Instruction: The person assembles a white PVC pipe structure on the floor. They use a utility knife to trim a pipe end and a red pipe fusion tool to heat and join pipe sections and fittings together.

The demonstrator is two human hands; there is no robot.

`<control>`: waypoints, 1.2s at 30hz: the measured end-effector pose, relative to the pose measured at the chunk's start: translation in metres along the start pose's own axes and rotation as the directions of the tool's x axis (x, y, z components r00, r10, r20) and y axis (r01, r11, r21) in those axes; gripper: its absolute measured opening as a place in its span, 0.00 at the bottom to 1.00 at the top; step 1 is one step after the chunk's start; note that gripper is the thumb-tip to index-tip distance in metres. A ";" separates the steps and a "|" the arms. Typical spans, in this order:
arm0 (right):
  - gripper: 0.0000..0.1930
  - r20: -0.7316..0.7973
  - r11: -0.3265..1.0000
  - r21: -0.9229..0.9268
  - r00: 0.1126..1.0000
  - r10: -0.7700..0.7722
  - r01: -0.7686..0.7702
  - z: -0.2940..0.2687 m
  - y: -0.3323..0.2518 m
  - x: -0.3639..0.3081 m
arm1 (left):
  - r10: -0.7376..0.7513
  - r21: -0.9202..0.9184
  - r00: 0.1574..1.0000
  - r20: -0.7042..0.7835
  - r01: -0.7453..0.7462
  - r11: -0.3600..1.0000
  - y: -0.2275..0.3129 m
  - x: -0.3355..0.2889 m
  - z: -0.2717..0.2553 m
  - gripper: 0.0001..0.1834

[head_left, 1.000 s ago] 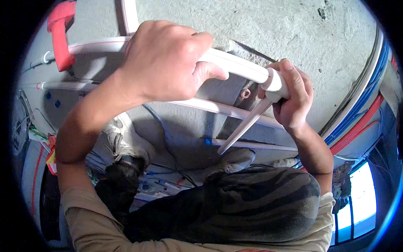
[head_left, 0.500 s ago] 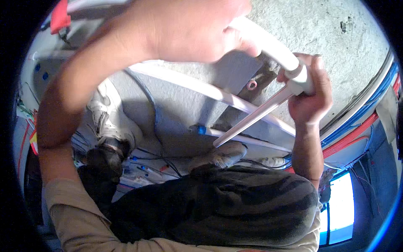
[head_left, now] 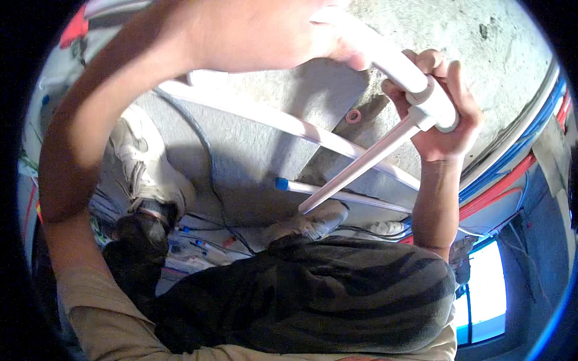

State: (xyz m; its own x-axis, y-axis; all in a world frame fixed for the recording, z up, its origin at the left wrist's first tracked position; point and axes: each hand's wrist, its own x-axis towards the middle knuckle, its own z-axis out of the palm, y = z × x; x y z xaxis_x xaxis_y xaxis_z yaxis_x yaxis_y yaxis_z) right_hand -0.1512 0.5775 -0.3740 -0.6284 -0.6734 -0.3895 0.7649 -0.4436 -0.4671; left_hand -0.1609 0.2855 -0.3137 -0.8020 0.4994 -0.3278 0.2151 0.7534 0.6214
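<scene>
My left hand (head_left: 274,36) is closed around a thick white plastic pipe (head_left: 394,63) at the top of the view. That pipe's near end meets a white tee fitting (head_left: 428,109), which rests in the palm of my right hand (head_left: 466,114). My right fingers curl round the far side of the tee, and its lower end shows by the palm. From the tee's side branch a thinner white pipe (head_left: 361,162) slants down to the left, its free end above my shoe (head_left: 328,219).
A long white pipe (head_left: 253,114) crosses the concrete floor (head_left: 512,78), beside a shorter pipe with a blue end (head_left: 281,183). A small pink ring (head_left: 353,117) lies near them. Blue cables (head_left: 530,138) and red cables (head_left: 497,189) run along the right. A dark cable (head_left: 208,150) passes my left shoe (head_left: 144,156).
The tee has turned slightly in my right hand, so its lower open end shows more. My right fingers have shifted on it. My left hand has moved a little up and left, still on the pipe.
</scene>
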 end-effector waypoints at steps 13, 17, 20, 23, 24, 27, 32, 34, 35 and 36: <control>0.32 -0.218 0.925 -0.351 0.947 -0.234 0.148 0.013 0.025 0.003 | 0.136 0.135 0.990 0.039 -0.140 0.981 -0.012 0.003 0.010 0.26; 0.30 -0.251 0.969 -0.156 0.941 -0.227 0.192 0.014 0.032 0.007 | 0.150 0.117 0.989 -0.003 -0.149 0.982 -0.011 0.003 0.016 0.25; 0.29 -0.217 0.970 -0.176 0.954 -0.206 0.169 0.007 0.030 0.007 | 0.134 0.129 0.991 0.001 -0.133 0.983 -0.008 0.004 0.014 0.26; 0.30 -0.137 0.935 -0.259 0.949 -0.283 0.241 0.001 0.028 0.002 | 0.117 0.149 0.993 0.002 -0.116 0.982 -0.007 0.003 0.012 0.26; 0.30 -0.126 0.918 -0.278 0.937 -0.327 0.284 0.000 0.028 0.000 | 0.116 0.122 0.993 -0.001 -0.115 0.986 -0.008 0.002 0.012 0.26; 0.42 -0.038 0.721 -0.632 0.918 -0.394 0.283 -0.001 0.026 -0.017 | 0.101 0.165 0.995 0.002 -0.100 0.981 -0.014 0.001 0.012 0.29; 0.29 -0.248 0.793 -0.606 0.963 -0.108 -0.067 0.004 0.015 -0.043 | -0.018 0.174 0.993 0.118 -0.003 0.985 -0.021 0.007 0.012 0.26; 0.24 -0.360 0.860 -0.468 0.933 0.025 -0.204 0.007 0.011 -0.041 | 0.071 0.147 0.991 0.113 -0.087 0.985 -0.021 0.012 0.010 0.25; 0.23 -0.333 0.863 -0.471 0.943 0.018 -0.183 0.009 0.009 -0.038 | 0.016 0.109 0.991 0.130 -0.030 0.994 -0.020 0.014 0.009 0.25; 0.23 -0.307 0.867 -0.471 0.952 0.011 -0.162 0.010 0.008 -0.034 | -0.039 0.071 0.988 0.151 0.029 0.997 -0.019 0.015 0.010 0.24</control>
State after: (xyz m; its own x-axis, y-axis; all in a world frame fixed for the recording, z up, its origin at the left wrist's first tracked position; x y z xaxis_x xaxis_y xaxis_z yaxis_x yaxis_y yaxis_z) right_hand -0.1229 0.5911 -0.3567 -0.6334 -0.4641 -0.6193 0.6982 0.0025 -0.7159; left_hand -0.1714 0.2826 -0.3377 -0.7163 0.5284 -0.4557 0.2312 0.7960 0.5594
